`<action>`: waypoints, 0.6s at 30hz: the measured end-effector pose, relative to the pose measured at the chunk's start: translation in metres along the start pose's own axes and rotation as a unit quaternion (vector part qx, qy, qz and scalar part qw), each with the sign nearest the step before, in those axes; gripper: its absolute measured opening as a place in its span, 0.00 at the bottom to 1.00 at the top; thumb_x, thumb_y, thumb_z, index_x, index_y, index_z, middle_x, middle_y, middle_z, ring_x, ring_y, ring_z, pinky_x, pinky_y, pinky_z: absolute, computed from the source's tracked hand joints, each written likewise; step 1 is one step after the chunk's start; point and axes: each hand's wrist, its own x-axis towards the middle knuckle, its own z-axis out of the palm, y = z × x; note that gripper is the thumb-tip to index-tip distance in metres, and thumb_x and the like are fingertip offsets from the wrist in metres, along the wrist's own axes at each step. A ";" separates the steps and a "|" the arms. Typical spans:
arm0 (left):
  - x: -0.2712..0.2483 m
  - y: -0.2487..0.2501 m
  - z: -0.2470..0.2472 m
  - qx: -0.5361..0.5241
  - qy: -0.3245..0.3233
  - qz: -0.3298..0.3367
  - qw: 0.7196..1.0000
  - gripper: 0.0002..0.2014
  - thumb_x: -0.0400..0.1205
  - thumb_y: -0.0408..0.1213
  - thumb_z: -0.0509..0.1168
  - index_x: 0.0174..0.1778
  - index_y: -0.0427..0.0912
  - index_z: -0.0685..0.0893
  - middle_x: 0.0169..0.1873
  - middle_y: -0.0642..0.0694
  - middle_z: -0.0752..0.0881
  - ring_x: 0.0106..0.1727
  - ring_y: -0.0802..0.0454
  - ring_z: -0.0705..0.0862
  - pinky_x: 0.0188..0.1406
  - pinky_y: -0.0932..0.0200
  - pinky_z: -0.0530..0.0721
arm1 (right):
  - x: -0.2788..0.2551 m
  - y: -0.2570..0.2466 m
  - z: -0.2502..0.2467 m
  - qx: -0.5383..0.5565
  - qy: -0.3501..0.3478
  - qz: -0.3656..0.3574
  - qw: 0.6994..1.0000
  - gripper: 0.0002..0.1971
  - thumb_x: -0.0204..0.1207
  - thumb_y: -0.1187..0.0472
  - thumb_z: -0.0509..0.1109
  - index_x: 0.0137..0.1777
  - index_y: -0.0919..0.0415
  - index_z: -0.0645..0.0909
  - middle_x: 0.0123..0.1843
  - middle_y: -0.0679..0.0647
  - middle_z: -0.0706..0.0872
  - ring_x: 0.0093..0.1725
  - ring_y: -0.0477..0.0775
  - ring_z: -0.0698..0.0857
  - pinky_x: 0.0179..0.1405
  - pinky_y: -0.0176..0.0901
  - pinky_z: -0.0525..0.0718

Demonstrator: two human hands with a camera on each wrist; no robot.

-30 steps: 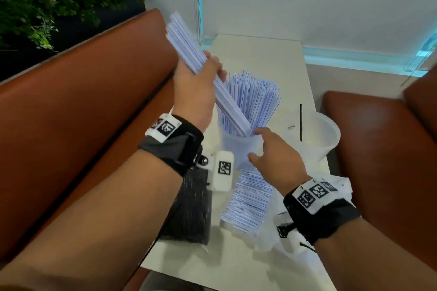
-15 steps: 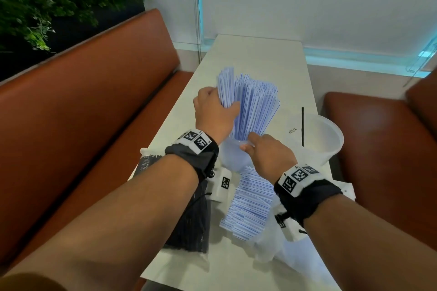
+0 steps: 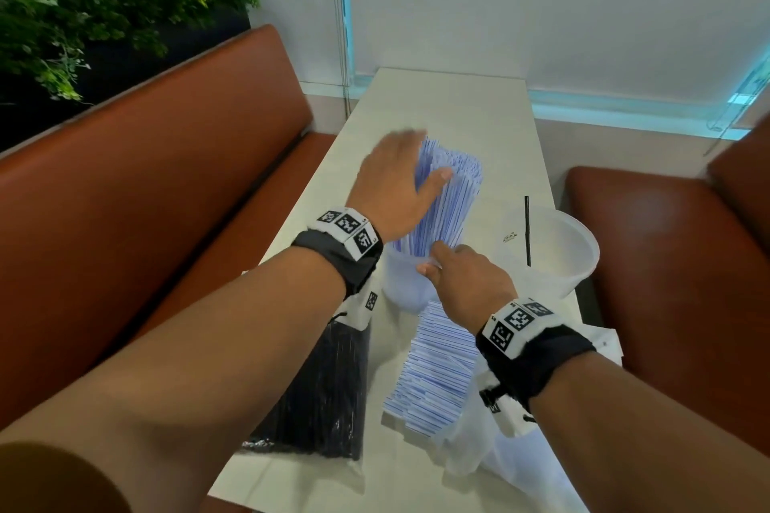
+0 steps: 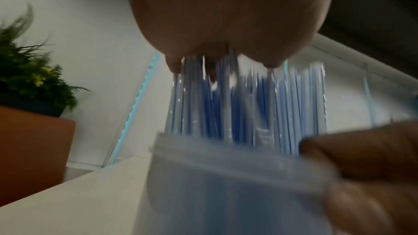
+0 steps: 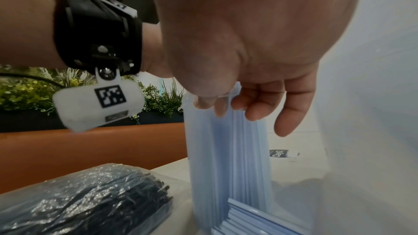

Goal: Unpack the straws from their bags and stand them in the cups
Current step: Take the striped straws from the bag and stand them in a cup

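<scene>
While my left hand (image 3: 391, 183) lies flat against the left side of the blue-striped straws (image 3: 448, 204), its fingers are straight and spread, blurred at the tips, with the thumb laid across the front of the bundle. These straws stand upright and fanned in the near cup (image 3: 406, 283), a translucent one on the white table (image 3: 458, 104). My right hand (image 3: 466, 283) pinches the near rim of that cup between thumb and curled fingers; the right wrist view shows the thumb and forefinger closed on the clear lip. From the left wrist view, my left palm (image 4: 233, 10) sits above the straw tops and the fingertips reach in among them.

A second cup (image 3: 558, 254) stands just to the right, holding one black straw (image 3: 527, 229) upright against its near wall. Beside the near cup, on my side of it, a flat heap of loose blue-striped straws (image 3: 437, 371) lies on the table, partly under my right wrist. To its left is a sealed bag of black straws (image 3: 325, 396). A crumpled clear bag (image 3: 500, 454) lies under my right forearm. Brown bench seats (image 3: 166, 179) flank the table, with green plants (image 3: 83, 4) behind the left one.
</scene>
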 end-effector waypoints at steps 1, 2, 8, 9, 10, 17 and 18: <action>0.000 0.000 0.003 0.022 -0.021 0.032 0.999 0.29 0.89 0.57 0.55 0.78 0.40 0.75 0.76 0.39 0.76 0.80 0.40 0.70 0.80 0.43 0.65 | 0.000 0.000 0.000 0.002 -0.001 0.000 1.000 0.15 0.89 0.42 0.50 0.59 0.52 0.69 0.40 0.47 0.66 0.41 0.56 0.76 0.37 0.49 0.74; 0.001 -0.001 0.004 0.019 -0.023 0.050 0.998 0.26 0.90 0.54 0.56 0.74 0.38 0.79 0.73 0.39 0.79 0.77 0.39 0.73 0.78 0.43 0.68 | 0.000 0.000 0.000 0.003 -0.003 0.000 1.000 0.15 0.89 0.42 0.50 0.58 0.51 0.68 0.40 0.47 0.66 0.41 0.56 0.76 0.37 0.49 0.74; 0.010 0.001 0.000 0.084 -0.040 0.031 0.995 0.35 0.87 0.64 0.46 0.83 0.44 0.69 0.84 0.45 0.66 0.85 0.45 0.62 0.82 0.43 0.59 | 0.000 -0.002 -0.001 0.004 -0.007 0.006 1.000 0.16 0.89 0.41 0.50 0.60 0.52 0.69 0.46 0.51 0.71 0.44 0.57 0.77 0.39 0.50 0.75; 0.010 0.003 -0.001 0.099 -0.076 0.038 0.991 0.35 0.87 0.65 0.43 0.80 0.44 0.72 0.80 0.46 0.72 0.82 0.45 0.67 0.80 0.44 0.64 | -0.001 -0.002 -0.002 0.002 -0.011 0.006 1.000 0.16 0.89 0.41 0.50 0.60 0.52 0.69 0.47 0.51 0.71 0.44 0.57 0.77 0.40 0.50 0.76; 0.012 0.005 -0.004 0.096 -0.090 0.040 0.990 0.36 0.87 0.65 0.41 0.76 0.43 0.75 0.76 0.47 0.77 0.78 0.44 0.72 0.77 0.44 0.68 | -0.001 -0.003 -0.003 0.000 -0.015 0.006 1.000 0.16 0.89 0.42 0.50 0.61 0.52 0.69 0.47 0.51 0.71 0.44 0.57 0.77 0.40 0.50 0.76; 0.027 0.011 -0.005 0.077 -0.137 0.042 0.987 0.29 0.91 0.56 0.43 0.78 0.39 0.72 0.75 0.40 0.75 0.79 0.40 0.69 0.76 0.45 0.65 | -0.003 -0.003 -0.005 -0.009 -0.017 -0.001 1.000 0.17 0.89 0.41 0.49 0.63 0.52 0.69 0.48 0.52 0.72 0.47 0.58 0.78 0.40 0.50 0.75; 0.029 0.011 -0.005 0.066 -0.155 0.031 0.985 0.28 0.91 0.56 0.43 0.71 0.38 0.76 0.64 0.42 0.80 0.71 0.40 0.76 0.69 0.46 0.70 | -0.003 -0.003 -0.005 -0.010 -0.016 -0.002 1.000 0.17 0.89 0.41 0.50 0.62 0.53 0.69 0.48 0.52 0.72 0.47 0.59 0.79 0.40 0.50 0.74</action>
